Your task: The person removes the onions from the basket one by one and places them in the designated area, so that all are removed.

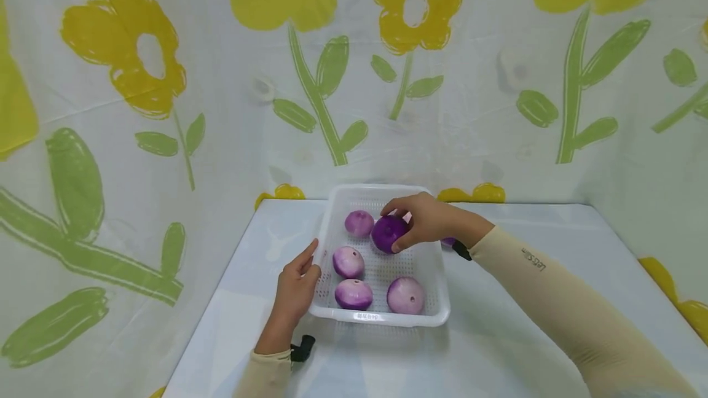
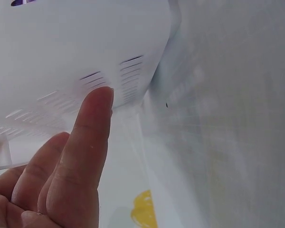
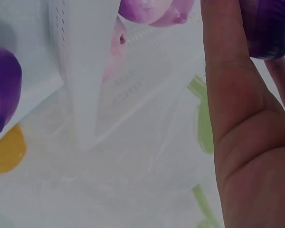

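A white slotted plastic basket [image 1: 437, 275] holds several pale pink-and-purple onions, such as one at the front right [image 1: 405, 295] and one at the back left [image 1: 359, 224]. My right hand [image 1: 423, 220] grips a dark purple onion [image 1: 388, 235] between thumb and fingers, over the back part of the basket. In the right wrist view only part of that onion [image 3: 270, 28] shows. My left hand [image 1: 297, 284] is at the basket's left side, index finger extended; in the left wrist view that fingertip lies against the slotted wall [image 2: 61, 57].
Another purple onion [image 3: 4, 90] lies outside the basket, on its right; my right wrist mostly hides it in the head view. The pale table [image 1: 514, 275] meets a flower-printed curtain [image 1: 470, 140] at the back. Dark wrist straps [image 1: 302, 347] show below the hands.
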A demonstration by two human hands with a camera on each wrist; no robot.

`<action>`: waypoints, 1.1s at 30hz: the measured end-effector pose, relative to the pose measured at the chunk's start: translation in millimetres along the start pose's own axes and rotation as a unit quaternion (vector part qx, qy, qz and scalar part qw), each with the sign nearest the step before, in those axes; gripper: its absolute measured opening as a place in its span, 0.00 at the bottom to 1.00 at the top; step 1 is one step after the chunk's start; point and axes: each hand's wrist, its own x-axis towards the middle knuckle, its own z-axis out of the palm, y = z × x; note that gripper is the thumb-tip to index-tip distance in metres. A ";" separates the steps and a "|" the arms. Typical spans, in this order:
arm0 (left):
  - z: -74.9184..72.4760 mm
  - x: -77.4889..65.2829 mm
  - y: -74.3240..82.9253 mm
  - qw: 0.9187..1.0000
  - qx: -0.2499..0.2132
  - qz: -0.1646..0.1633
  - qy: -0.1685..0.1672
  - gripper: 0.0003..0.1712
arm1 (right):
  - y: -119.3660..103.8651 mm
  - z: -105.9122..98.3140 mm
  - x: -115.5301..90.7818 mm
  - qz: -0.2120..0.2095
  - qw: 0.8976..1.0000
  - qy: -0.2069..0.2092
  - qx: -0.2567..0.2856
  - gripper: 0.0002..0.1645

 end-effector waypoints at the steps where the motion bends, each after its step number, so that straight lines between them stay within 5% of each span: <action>1: 0.5 -0.3 -0.3 1.000 0.002 -0.001 0.001 0.34 | 1.6 -1.1 -3.8 0.006 1.000 0.009 0.012 0.43; 13: 7.0 -2.6 -0.5 1.000 -0.002 -0.008 0.001 0.34 | 26.3 -4.2 -50.8 0.036 0.979 0.172 0.100 0.49; 24: 4.1 2.6 2.9 1.000 0.011 0.006 0.012 0.34 | 67.6 3.5 -100.4 0.091 0.938 0.281 0.181 0.49; 33: 1.2 0.3 0.2 1.000 0.003 -0.004 0.010 0.34 | 105.5 14.7 -131.9 0.185 0.894 0.333 0.235 0.56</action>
